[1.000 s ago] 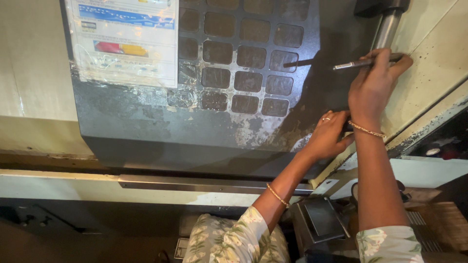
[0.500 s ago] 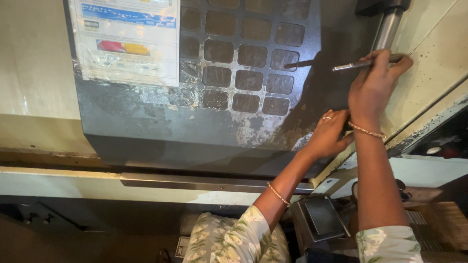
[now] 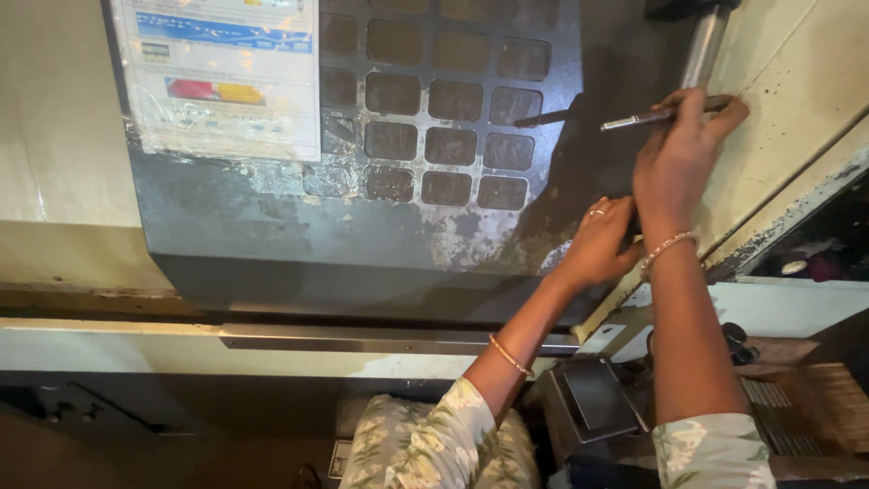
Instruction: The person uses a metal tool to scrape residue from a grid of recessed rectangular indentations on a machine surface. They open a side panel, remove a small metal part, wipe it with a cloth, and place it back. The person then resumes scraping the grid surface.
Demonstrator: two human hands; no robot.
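right hand (image 3: 677, 158): raised, fingers closed around thin metal rod (image 3: 654, 115) | left hand (image 3: 599, 243): loosely curled, flat against grey panel (image 3: 362, 235)

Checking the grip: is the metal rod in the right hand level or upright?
Level: the metal rod lies sideways, pinched in the right hand.

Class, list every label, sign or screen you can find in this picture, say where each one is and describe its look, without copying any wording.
Paper sheet: upper left of the dark metal panel, rectangular, white with blue, red and yellow blocks, under crinkled clear plastic.
Small white labels: lower right, below the left hand, plain rectangles.
Dark flat screen-like panel: bottom centre-right, rectangular, grey-black, unlit.
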